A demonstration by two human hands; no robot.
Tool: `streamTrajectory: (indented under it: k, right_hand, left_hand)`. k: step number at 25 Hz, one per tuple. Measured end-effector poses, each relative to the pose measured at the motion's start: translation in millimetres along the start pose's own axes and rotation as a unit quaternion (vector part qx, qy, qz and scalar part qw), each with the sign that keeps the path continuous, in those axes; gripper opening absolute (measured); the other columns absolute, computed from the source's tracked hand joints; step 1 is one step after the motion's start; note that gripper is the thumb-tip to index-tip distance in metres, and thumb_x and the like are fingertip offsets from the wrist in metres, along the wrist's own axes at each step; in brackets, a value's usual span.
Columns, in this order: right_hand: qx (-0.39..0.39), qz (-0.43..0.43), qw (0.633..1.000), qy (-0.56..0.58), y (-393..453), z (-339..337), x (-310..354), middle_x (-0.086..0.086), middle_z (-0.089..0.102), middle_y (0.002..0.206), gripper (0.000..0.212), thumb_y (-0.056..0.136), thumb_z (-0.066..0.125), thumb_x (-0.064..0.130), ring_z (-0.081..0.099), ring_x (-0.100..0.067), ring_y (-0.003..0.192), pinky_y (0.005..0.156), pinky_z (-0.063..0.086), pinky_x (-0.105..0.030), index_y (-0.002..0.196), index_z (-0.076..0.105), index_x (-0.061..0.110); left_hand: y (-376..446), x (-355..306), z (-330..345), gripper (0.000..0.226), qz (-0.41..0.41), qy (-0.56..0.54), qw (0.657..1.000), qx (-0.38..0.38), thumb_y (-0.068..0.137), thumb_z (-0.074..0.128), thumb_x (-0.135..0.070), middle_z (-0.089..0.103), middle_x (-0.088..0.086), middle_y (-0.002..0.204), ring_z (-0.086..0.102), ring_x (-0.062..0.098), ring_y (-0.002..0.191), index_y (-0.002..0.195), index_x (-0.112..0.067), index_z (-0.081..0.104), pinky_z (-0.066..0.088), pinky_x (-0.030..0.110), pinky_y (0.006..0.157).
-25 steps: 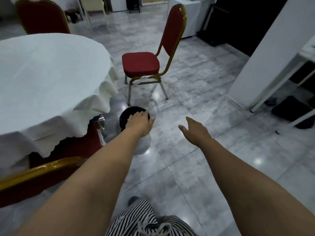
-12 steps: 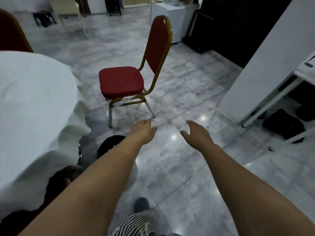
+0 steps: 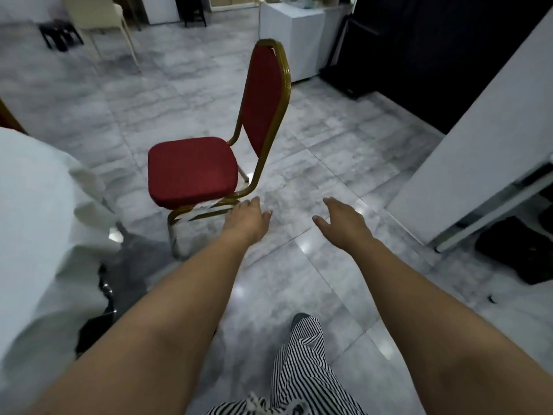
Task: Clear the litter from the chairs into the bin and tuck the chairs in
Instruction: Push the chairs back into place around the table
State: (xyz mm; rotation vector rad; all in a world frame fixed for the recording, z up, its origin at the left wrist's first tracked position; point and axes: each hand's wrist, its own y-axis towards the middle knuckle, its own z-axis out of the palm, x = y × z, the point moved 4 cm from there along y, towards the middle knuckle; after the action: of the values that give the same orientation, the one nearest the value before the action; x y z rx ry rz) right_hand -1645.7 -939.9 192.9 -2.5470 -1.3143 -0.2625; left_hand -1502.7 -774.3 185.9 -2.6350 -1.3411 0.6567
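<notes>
A red chair (image 3: 191, 170) with a gold frame stands on the tiled floor ahead, away from the table, its seat bare. My left hand (image 3: 247, 218) reaches forward just below the seat's front right corner, fingers apart and holding nothing. My right hand (image 3: 341, 220) hangs over the floor to the chair's right, also empty with fingers spread. The black bin (image 3: 95, 330) is mostly hidden under my left forearm at the lower left.
The round table's white cloth (image 3: 39, 235) fills the left side. A white wall panel (image 3: 478, 145) and a white shelf frame (image 3: 490, 211) stand on the right. A cream chair (image 3: 95, 16) and white cabinet (image 3: 293, 37) are at the back.
My left hand has come off the bin and both hands have moved forward toward the red chair. The view has advanced, so the bin has slipped down to the lower left.
</notes>
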Motion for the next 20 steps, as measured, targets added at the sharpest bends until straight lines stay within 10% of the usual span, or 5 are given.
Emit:
streamTrajectory:
  k: [7, 20]
  right_hand:
    - [-0.007, -0.062, 0.998, -0.02, 179, -73, -38, -0.006, 0.029, 0.16, 0.063, 0.101, 0.032, 0.052, 0.03, -0.024, 0.145, 0.114, 0.026, -0.041, 0.152, 0.03, 0.016]
    - [-0.055, -0.186, 0.98, -0.052, 437, -148, 9, -0.001, 0.015, 0.164, 0.064, 0.101, 0.02, 0.055, 0.012, -0.02, 0.151, 0.12, 0.01, -0.043, 0.156, 0.018, 0.022]
  left_hand:
    - [142, -74, -43, 0.055, -0.047, -0.048, 0.997, -0.036, 0.102, 0.028, -0.046, 0.046, 0.015, 0.146, 0.043, 0.035, 0.133, 0.142, -0.011, 0.04, 0.034, 0.049, 0.109]
    - [354, -125, -125, 0.067, -0.135, -0.154, 0.962, -0.182, 0.102, 0.017, -0.051, 0.003, 0.012, 0.164, 0.002, 0.027, 0.152, 0.156, -0.013, 0.007, 0.003, 0.043, 0.122]
